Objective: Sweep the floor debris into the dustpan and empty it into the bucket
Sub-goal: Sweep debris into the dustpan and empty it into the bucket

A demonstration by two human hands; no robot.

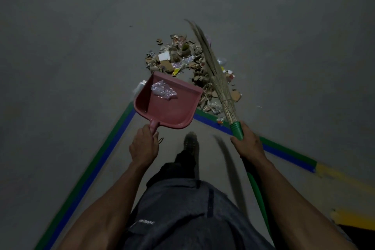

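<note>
1. Seen from above, a person in dark trousers stands on a grey floor (60, 57), one shoe (190, 142) forward, both bare forearms reaching out.
2. The left hand (144, 145) has its fingers (155, 135) curled round the handle of one pink dustpan (168, 103), which sits just past the fingertips with its mouth toward the rubbish.
3. The right hand (248, 143) grips the green handle of one straw broom (215, 75), the collar showing just above the fingers (235, 139).
4. One crumpled plastic wrapper (164, 89) lies inside the dustpan.
5. Green and blue tape lines (105, 154) form a corner on the floor beneath the dustpan.
6. Beyond, one debris pile (182, 57) of cardboard scraps and wrappers lies on the floor, touching the dustpan's front edge; the broom bristles lie across its right side.
</note>
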